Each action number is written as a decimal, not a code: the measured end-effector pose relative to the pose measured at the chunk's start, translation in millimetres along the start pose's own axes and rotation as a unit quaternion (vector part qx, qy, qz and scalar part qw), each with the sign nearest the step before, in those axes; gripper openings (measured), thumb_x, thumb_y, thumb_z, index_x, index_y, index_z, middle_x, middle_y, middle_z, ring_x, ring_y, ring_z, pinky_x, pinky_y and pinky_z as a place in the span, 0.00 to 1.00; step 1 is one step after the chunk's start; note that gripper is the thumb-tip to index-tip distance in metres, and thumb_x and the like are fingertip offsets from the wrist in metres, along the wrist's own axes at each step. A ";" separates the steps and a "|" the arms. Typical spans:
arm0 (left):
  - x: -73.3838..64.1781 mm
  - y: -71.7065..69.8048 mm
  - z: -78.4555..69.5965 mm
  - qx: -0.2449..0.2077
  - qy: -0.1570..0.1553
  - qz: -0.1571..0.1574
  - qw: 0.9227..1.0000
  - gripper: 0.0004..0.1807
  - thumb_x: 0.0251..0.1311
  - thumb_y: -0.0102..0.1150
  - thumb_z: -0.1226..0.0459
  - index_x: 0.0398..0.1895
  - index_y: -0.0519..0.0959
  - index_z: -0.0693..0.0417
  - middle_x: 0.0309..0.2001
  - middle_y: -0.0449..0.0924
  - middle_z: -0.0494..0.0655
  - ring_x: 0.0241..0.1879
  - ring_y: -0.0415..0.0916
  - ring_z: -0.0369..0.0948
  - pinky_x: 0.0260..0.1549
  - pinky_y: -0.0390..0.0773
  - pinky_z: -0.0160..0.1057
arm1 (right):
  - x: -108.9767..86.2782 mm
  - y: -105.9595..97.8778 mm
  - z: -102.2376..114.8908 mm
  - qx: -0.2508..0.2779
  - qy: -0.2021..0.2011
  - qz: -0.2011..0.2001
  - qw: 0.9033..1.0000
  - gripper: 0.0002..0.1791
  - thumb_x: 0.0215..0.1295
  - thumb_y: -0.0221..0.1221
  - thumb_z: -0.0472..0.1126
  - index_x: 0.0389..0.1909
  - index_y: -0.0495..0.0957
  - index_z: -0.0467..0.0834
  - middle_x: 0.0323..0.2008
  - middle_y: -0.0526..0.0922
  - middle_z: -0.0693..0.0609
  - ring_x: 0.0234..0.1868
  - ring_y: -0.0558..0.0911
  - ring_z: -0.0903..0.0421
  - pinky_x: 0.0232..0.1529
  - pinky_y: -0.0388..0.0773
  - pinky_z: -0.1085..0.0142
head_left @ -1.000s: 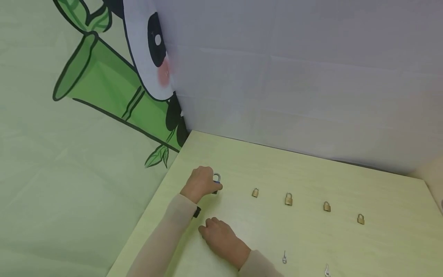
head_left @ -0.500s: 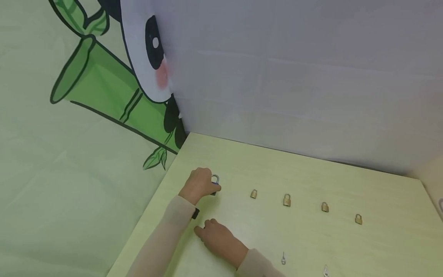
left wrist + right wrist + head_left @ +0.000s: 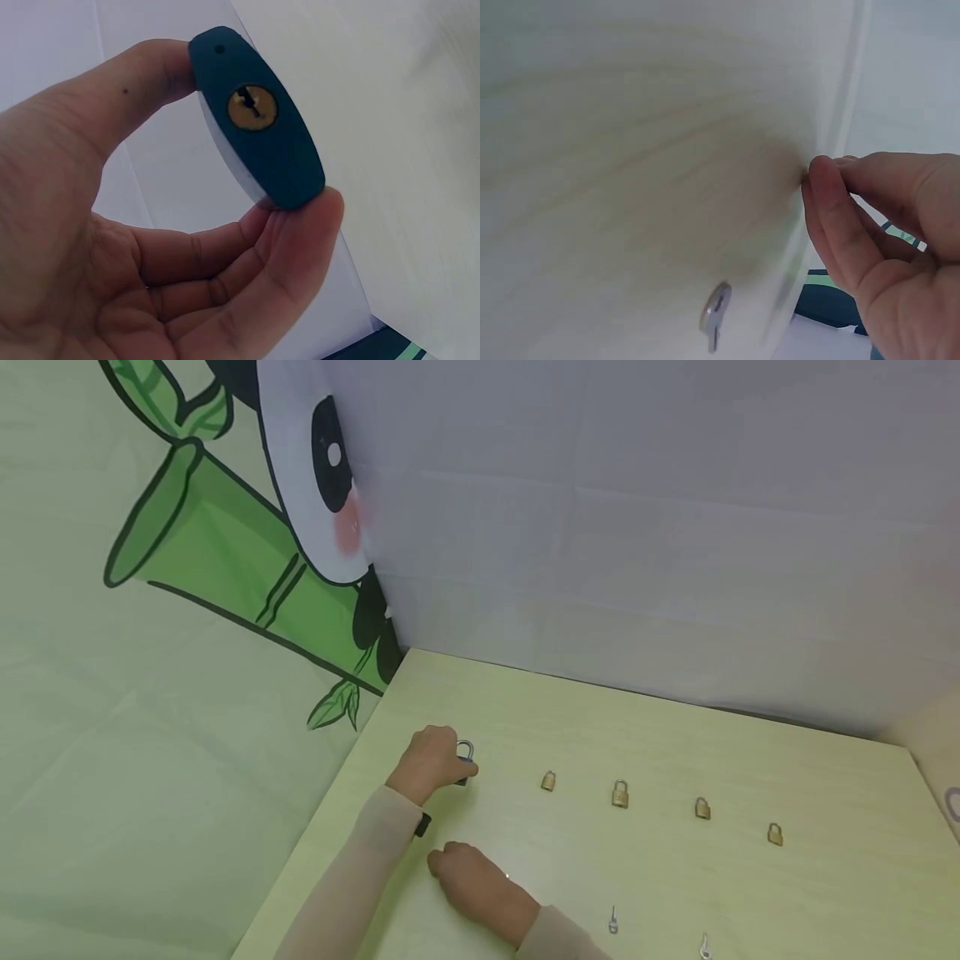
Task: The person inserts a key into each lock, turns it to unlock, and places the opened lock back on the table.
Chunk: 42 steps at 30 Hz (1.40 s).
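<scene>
My left hand (image 3: pixel 429 767) pinches a blue padlock (image 3: pixel 289 161) by its two narrow ends, between thumb and fingers. The brass keyhole on the padlock's underside faces the left wrist camera, and its silver shackle shows past the hand in the head view. My right hand (image 3: pixel 474 881) is low at the table, nearer to me, with thumb and fingertips (image 3: pixel 825 169) brought together right at the surface. I cannot tell whether something small is between them. A small silver key (image 3: pixel 715 315) lies on the table a short way from those fingers.
To the right, a spaced row of brass padlocks (image 3: pixel 620 795) stretches across the pale table (image 3: pixel 840 877). Two keys lie nearer to me, one silver key (image 3: pixel 613 922) left of another key (image 3: pixel 705 948). Cloth-covered walls (image 3: pixel 637 568) border the table's back and left.
The right fingers shift slightly at the table and draw closer together. The left hand keeps its grip on the blue padlock, almost still. The whole view drifts a little.
</scene>
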<state>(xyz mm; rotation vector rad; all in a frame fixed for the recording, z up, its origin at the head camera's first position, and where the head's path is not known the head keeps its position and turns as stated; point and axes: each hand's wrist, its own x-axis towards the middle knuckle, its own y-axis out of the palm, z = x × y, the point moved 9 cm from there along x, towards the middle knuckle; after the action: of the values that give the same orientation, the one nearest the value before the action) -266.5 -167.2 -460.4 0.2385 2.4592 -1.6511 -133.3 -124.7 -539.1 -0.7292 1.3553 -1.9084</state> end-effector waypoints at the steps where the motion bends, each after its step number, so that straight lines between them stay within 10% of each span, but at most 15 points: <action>1: 0.0 -0.2 0.0 0.001 0.000 0.000 1.000 0.18 0.52 0.71 0.56 0.21 0.75 0.59 0.19 0.67 0.46 0.19 0.64 0.40 0.17 0.65 0.36 | -0.1 -1.1 -2.6 0.039 0.006 -0.009 0.999 0.05 0.65 0.62 0.33 0.34 0.80 0.47 0.26 0.75 0.57 0.27 0.72 0.67 0.28 0.68 0.76; 12: 0.1 -1.4 -1.3 0.006 0.019 -0.014 1.000 0.22 0.51 0.70 0.56 0.13 0.67 0.53 0.16 0.59 0.41 0.17 0.57 0.37 0.15 0.59 0.35 | -13.2 -4.6 -32.6 0.363 0.101 -0.069 0.924 0.04 0.64 0.65 0.32 0.34 0.81 0.44 0.25 0.80 0.63 0.25 0.77 0.71 0.31 0.75 0.74; 24: -1.8 -5.7 -4.8 -0.004 0.015 -0.017 1.000 0.21 0.51 0.71 0.56 0.15 0.69 0.54 0.16 0.62 0.42 0.16 0.60 0.38 0.15 0.60 0.35 | -23.4 0.1 -61.3 0.512 0.226 -0.134 0.818 0.06 0.61 0.67 0.37 0.32 0.79 0.42 0.24 0.84 0.56 0.26 0.86 0.58 0.29 0.76 0.69; 35: -2.0 -6.2 -7.2 0.013 0.018 -0.020 1.000 0.24 0.51 0.71 0.55 0.13 0.65 0.52 0.16 0.58 0.41 0.17 0.58 0.38 0.15 0.59 0.35 | -26.6 -5.4 -62.3 0.662 0.242 -0.180 0.686 0.08 0.62 0.65 0.31 0.38 0.77 0.31 0.29 0.86 0.39 0.32 0.88 0.47 0.40 0.82 0.64; 42: -2.4 -6.2 -9.1 0.012 0.023 -0.027 0.999 0.24 0.50 0.70 0.55 0.13 0.64 0.51 0.15 0.58 0.41 0.17 0.57 0.37 0.14 0.58 0.35 | -22.4 -18.4 -67.5 0.688 0.243 -0.212 0.650 0.09 0.62 0.65 0.29 0.37 0.75 0.29 0.31 0.85 0.38 0.31 0.88 0.50 0.43 0.82 0.60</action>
<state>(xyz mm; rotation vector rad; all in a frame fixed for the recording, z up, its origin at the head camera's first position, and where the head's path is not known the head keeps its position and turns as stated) -266.0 -161.1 -450.8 0.2163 2.5026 -1.7155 -174.8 -64.2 -543.3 0.3445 -0.4168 -2.8278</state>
